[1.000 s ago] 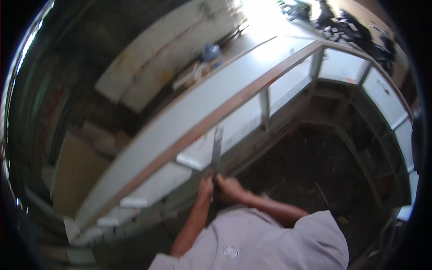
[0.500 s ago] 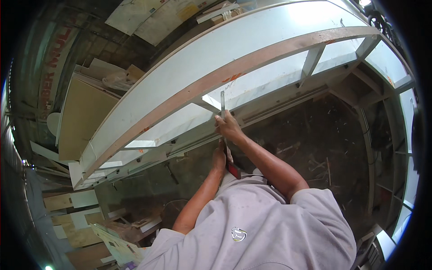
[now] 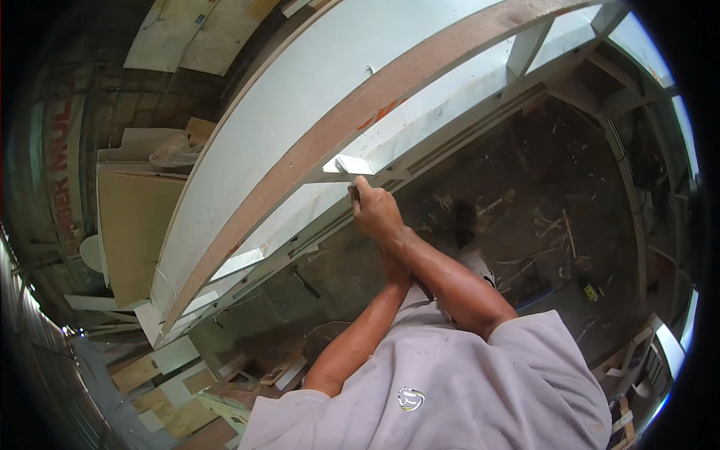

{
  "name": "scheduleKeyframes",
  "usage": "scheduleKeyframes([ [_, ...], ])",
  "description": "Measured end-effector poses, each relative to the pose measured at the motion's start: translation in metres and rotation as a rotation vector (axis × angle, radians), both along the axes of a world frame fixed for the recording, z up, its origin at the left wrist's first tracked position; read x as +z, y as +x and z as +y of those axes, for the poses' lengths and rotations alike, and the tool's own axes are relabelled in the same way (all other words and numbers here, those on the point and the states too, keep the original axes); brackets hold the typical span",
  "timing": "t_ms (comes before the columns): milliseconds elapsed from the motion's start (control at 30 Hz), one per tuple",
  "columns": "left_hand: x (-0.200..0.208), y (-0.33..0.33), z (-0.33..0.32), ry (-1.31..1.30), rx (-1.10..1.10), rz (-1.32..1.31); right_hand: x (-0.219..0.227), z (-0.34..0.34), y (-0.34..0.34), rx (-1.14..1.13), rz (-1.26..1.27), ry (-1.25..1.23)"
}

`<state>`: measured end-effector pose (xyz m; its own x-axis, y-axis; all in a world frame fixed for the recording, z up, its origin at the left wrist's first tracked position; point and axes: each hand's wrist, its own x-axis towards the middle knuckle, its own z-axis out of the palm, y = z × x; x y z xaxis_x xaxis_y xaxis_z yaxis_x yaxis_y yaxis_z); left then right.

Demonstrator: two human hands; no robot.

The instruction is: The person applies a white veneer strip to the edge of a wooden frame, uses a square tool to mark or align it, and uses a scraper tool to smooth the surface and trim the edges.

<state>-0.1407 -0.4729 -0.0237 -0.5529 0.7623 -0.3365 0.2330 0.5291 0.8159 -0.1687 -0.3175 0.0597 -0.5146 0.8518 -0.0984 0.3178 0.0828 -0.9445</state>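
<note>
My right hand point(image 3: 376, 214) is closed beside the lower edge of a large white curved frame point(image 3: 300, 214), its thumb and fingertips bunched near a short cross piece. What those fingers hold, if anything, is hidden. Just below, my left hand point(image 3: 396, 266) is mostly covered by my right wrist, and its fingers do not show. A small white block point(image 3: 354, 164) sits in the frame opening just above my right hand. Brownish edging point(image 3: 281, 166) with orange marks runs along the frame's curve.
Offcuts and a yellow-and-black item point(image 3: 591, 292) lie on the dark floor point(image 3: 517, 187) at right. Boards point(image 3: 139, 225) lean beyond the frame at left. More panels point(image 3: 161, 375) lie at lower left. Another curved frame point(image 3: 637, 217) stands at the right.
My view has turned. A narrow metal strip that stood up through my right hand, and a red part below my left hand, no longer show. My left hand has slid behind my right wrist.
</note>
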Motion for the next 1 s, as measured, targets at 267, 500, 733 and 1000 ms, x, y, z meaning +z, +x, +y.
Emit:
scheduleKeyframes([
  [267,-0.017,-0.015,-0.012,0.021,-0.012,-0.162,-0.008,-0.002,-0.005,-0.009,0.023,-0.002],
  [500,-0.047,-0.043,-0.041,-0.095,-0.282,0.121,0.0,-0.009,-0.007,0.016,0.085,0.037],
  [733,-0.05,-0.03,-0.022,-0.121,-0.217,-0.008,-0.005,-0.005,0.005,0.024,0.141,0.058],
  [1000,-0.056,-0.022,-0.01,-0.127,-0.207,-0.007,-0.022,-0.004,0.006,0.07,0.098,0.06],
])
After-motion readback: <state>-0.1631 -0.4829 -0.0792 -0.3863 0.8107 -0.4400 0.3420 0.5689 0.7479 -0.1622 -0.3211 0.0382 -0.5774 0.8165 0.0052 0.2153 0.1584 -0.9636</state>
